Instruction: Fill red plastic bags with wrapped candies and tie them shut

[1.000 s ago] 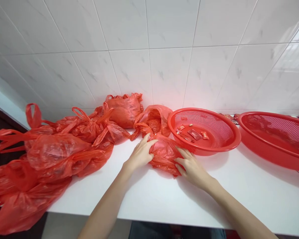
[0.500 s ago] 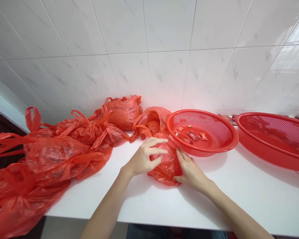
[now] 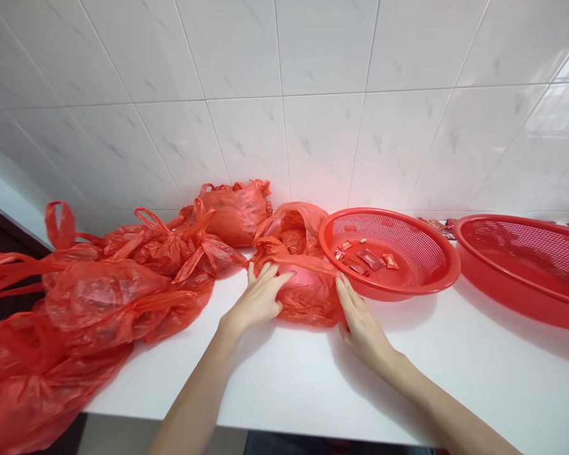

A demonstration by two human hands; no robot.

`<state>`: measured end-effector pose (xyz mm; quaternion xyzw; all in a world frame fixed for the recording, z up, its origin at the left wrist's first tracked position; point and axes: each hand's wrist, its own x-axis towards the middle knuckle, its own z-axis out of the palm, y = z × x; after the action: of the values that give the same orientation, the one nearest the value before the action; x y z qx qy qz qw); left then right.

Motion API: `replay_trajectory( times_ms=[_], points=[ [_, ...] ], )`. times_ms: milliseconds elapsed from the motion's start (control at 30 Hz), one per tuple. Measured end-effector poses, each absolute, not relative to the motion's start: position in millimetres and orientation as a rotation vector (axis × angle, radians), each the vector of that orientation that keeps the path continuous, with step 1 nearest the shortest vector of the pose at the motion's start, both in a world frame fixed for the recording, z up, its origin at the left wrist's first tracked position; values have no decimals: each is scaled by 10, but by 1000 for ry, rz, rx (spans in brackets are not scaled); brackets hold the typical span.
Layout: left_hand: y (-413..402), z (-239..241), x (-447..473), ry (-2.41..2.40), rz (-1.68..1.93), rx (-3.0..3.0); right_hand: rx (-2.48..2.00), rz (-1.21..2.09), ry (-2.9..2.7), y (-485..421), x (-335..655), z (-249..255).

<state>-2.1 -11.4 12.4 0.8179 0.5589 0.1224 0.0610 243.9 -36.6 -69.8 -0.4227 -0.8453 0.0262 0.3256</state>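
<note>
A red plastic bag (image 3: 308,294) lies on the white table in front of me, its upper edge stretched between my two hands. At its left side, my left hand (image 3: 258,297) has the edge of the bag in its partly curled fingers. My right hand (image 3: 363,316) pinches the opposite edge, close to a round red basket; its thumb is partly hidden by the plastic. Just behind stands another red plastic bag (image 3: 308,218) with its mouth gaping. The red basket (image 3: 420,287) has several wrapped candies (image 3: 370,259) on its bottom.
Several filled red plastic bags (image 3: 109,287) with knotted handles are piled along the left. A second, larger red basket (image 3: 516,278) stands at the right. Small dark red packets (image 3: 439,226) lie behind the baskets, along the tiled wall (image 3: 322,145).
My left hand has moved left and down from above the bag to its left edge. The bag's top is now spread wider and flatter between my hands. My right hand stays at its right side.
</note>
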Motion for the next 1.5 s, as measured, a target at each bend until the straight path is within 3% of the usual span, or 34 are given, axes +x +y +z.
replay_trajectory(
  times_ms=[233,567,1067,1367,1500],
  points=[
    [-72,123,-6,1717,503,2418,-1261,212,-2219,-431,2440,-648],
    [-77,-3,204,1404,738,2501,-1067,588,-2195,-456,2341,-340],
    [-19,-6,152,1437,986,2172,-1789,273,-2288,-437,2297,-242],
    [79,119,-12,1216,1220,1379,-1833,235,-2251,-436,2307,-306],
    [98,149,-65,1474,1548,1498,-1806,180,-2284,-446,2311,-333]
  ],
)
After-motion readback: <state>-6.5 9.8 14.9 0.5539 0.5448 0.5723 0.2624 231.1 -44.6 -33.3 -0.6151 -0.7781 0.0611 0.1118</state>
